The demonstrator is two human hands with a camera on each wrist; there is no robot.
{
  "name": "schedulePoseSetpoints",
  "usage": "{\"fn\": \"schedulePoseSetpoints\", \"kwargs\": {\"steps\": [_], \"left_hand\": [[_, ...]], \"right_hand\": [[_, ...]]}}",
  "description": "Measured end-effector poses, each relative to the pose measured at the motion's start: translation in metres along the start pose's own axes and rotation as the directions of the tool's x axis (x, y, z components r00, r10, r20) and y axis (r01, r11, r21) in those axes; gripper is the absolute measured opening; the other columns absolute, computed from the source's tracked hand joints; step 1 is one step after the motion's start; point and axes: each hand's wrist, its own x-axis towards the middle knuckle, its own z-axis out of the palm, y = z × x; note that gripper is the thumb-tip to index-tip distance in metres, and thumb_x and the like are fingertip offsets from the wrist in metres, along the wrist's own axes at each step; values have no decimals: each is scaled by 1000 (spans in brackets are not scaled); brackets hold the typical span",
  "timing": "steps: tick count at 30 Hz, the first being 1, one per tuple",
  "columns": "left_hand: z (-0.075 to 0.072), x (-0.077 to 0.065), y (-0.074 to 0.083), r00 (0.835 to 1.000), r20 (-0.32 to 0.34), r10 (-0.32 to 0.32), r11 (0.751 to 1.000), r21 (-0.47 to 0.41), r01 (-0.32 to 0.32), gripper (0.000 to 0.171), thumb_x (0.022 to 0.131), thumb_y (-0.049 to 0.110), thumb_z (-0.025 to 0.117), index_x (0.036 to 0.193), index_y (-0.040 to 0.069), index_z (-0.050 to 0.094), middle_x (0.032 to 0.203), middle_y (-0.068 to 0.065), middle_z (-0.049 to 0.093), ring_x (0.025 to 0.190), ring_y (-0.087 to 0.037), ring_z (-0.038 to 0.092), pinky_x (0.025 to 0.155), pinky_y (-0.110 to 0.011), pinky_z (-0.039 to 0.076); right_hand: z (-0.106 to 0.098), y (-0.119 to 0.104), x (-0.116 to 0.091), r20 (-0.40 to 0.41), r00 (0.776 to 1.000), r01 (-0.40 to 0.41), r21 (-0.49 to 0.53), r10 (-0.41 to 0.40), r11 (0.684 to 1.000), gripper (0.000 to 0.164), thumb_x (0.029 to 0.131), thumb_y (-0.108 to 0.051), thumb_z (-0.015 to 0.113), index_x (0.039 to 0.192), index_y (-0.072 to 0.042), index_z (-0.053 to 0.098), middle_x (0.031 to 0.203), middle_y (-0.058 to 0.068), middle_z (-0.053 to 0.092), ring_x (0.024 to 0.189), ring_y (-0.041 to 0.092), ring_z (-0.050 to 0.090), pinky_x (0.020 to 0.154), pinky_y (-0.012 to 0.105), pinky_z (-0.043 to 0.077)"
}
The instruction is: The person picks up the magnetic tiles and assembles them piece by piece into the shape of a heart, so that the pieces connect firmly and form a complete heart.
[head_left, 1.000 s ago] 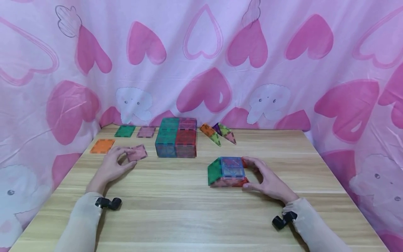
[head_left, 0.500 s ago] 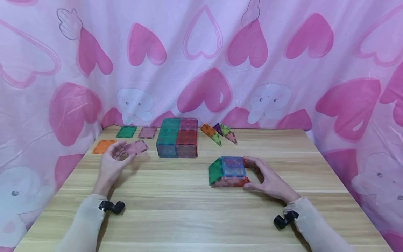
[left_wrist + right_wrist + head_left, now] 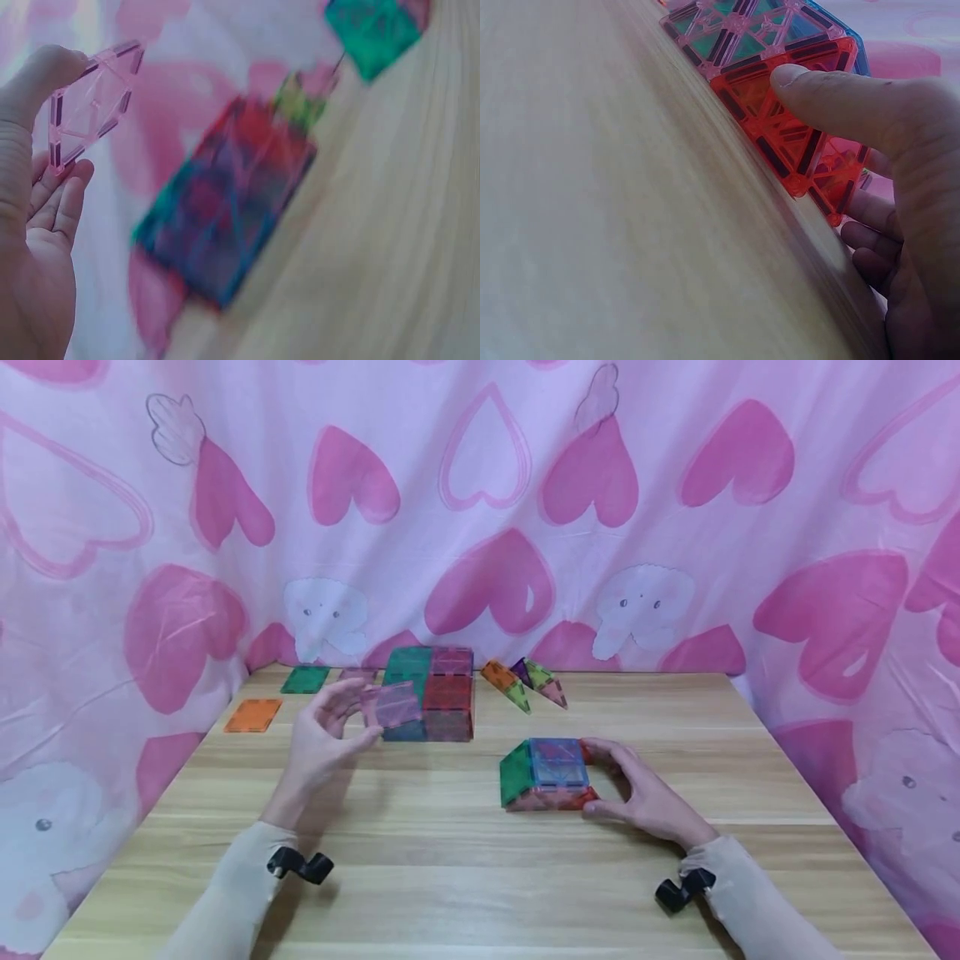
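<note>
My left hand (image 3: 322,735) pinches a clear pink square magnetic tile (image 3: 393,705) by its edge, raised above the table; thumb and fingertips grip the pink tile (image 3: 94,101) in the left wrist view. In the head view it overlaps the left side of a large magnetic-tile block (image 3: 448,697) in teal and red. My right hand (image 3: 645,793) holds the right end of a smaller tile structure (image 3: 558,762) with a blue top and a green sloping left side. In the right wrist view, the thumb presses a red triangular tile (image 3: 757,94), with fingers on the far side.
On the table (image 3: 450,877), an orange square tile (image 3: 253,716) and a green square tile (image 3: 305,680) lie at the back left. A second pink tile (image 3: 357,674) is partly hidden there. Several small triangular tiles (image 3: 506,685) lie right of the large block, near the heart-patterned cloth (image 3: 585,552).
My left hand has lifted the pink square tile off the table and carried it right, in front of the large block. The right hand keeps its hold on the smaller structure.
</note>
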Motion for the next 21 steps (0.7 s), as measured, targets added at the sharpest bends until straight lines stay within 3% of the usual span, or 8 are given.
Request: {"fn": "schedulePoseSetpoints", "kwargs": {"steps": [5,10,14,17,21], "left_hand": [[62,18,12,985,169,18,999,27,-23,81,79,-15,91,151,-6,57,146,-22,68,136,-22,66,121,-33,49],[138,27,7,959,282,33,995,86,-60,79,77,1,99,148,4,63,140,-9,73,129,-24,69,113,-38,57],[190,30,-1,934,357,17,975,203,-95,77,79,19,103,147,15,66,135,3,75,121,-14,70,106,-33,60],[219,29,-6,922,387,-1,950,289,-120,76,78,25,104,144,17,68,133,3,76,119,-11,71,102,-30,60],[246,24,-14,908,419,-23,910,385,-155,76,77,26,104,142,11,69,134,-2,76,120,-14,72,103,-29,60]], "right_hand": [[-2,3,-2,-4,1000,-9,-7,9,1000,96,93,-38,94,171,-33,37,168,2,48,157,31,45,122,10,28],[-3,4,-1,-34,999,-5,39,6,999,117,89,-30,98,176,-33,20,166,6,51,152,32,49,118,11,33],[-2,3,0,-53,999,4,62,-1,998,136,84,-26,101,178,-34,3,164,9,51,146,32,52,114,15,37],[0,0,-1,-51,999,-5,44,7,999,140,83,-30,102,178,-36,0,164,10,49,147,32,52,116,15,36],[0,-2,-1,-55,998,-12,31,14,999,139,82,-32,103,178,-37,2,163,10,47,147,32,52,118,18,37]]}}
